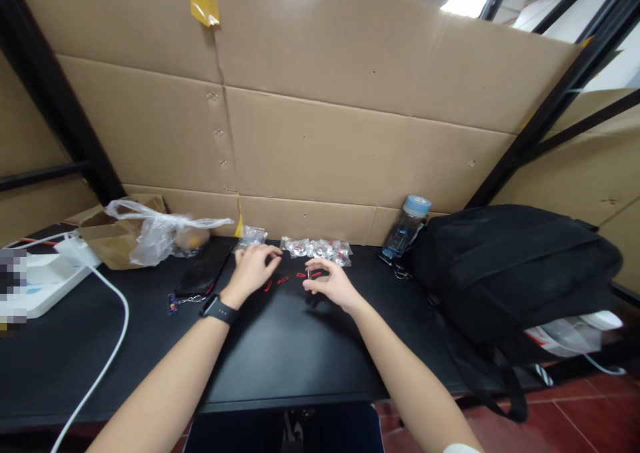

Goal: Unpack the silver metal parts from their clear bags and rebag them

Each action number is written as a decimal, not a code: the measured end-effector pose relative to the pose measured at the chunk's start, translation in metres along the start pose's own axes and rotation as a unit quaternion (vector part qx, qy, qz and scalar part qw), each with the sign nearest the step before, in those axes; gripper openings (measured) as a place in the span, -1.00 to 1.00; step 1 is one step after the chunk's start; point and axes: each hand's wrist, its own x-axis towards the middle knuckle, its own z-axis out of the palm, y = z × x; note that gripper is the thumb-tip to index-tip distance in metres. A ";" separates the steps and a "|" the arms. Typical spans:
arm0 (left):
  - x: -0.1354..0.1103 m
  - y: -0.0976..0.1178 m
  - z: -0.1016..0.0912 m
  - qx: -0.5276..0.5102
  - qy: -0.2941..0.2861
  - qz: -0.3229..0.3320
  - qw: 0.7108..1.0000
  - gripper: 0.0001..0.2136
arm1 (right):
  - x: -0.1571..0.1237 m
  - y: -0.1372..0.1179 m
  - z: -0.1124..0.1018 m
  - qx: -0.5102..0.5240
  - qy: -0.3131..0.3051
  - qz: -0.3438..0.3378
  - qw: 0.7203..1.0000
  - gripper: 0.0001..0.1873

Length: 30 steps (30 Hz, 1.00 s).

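Bare forearms (415,373) are stretched over a black table (290,366) toward the clear packets (320,249). Short of the packets, a small thin item (309,274) is pinched by the right hand (336,282) between thumb and index finger; it is seen edge-on, and its full shape cannot be told. Nothing is seen held by the left hand (253,266), its fingers loosely curved and thumb apart, at the packets' left end. Red cords (269,285) are strung out on the packets' near side: the leftmost, slanted toward them, is closer to the left hand; the right pair, lying roughly parallel to the packets, is closer to the right fingers. No writing can be read on the tag (172,304) left of the packets, the packets themselves, or the bottle (397,236) right of them.
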 end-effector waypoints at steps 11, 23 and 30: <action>0.005 -0.068 0.002 0.166 0.075 -0.095 0.979 -0.80 | -0.001 -0.007 -0.009 -0.010 0.006 -0.024 1.000 -0.41; 0.007 -0.049 -0.002 0.109 0.113 -0.105 0.982 -0.73 | -0.003 -0.017 -0.017 0.004 0.027 -0.039 0.999 -0.43; 0.001 -0.009 -0.007 0.067 0.153 -0.055 0.984 -0.78 | -0.003 -0.025 -0.023 -0.024 0.058 -0.053 0.997 -0.44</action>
